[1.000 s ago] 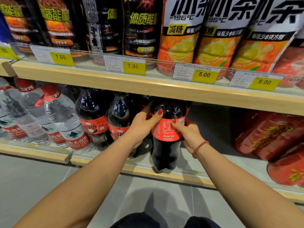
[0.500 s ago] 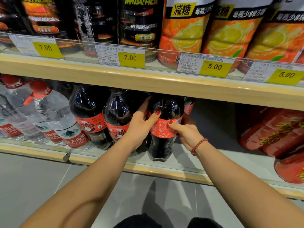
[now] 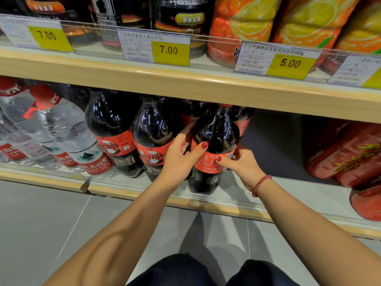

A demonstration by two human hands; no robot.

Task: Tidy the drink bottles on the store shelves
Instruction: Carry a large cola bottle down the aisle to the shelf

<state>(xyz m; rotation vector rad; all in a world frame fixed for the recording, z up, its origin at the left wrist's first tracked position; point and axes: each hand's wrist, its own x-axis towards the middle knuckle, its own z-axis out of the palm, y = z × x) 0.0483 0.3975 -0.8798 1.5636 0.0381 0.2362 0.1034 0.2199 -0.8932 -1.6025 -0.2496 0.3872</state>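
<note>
Since a second before, the cola bottle (image 3: 214, 135) had edged back from the shelf (image 3: 123, 193) lip. Fingers (image 3: 199, 150) curled round its red label (image 3: 208, 165), left hand (image 3: 179, 157) and right hand (image 3: 241, 165) gripping opposite sides at centre frame. Best done, I judged, by twisting it gently upright until the logo faced front. It looked dark, glossy, full.

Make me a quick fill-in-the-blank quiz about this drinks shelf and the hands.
1. The left hand and right hand hold the same cola bottle at its ____ label.
2. The bead bracelet sits on the ____ wrist.
3. The clear water bottles stand to the ____ of the other cola bottles.
Answers: red, right, left.
</note>
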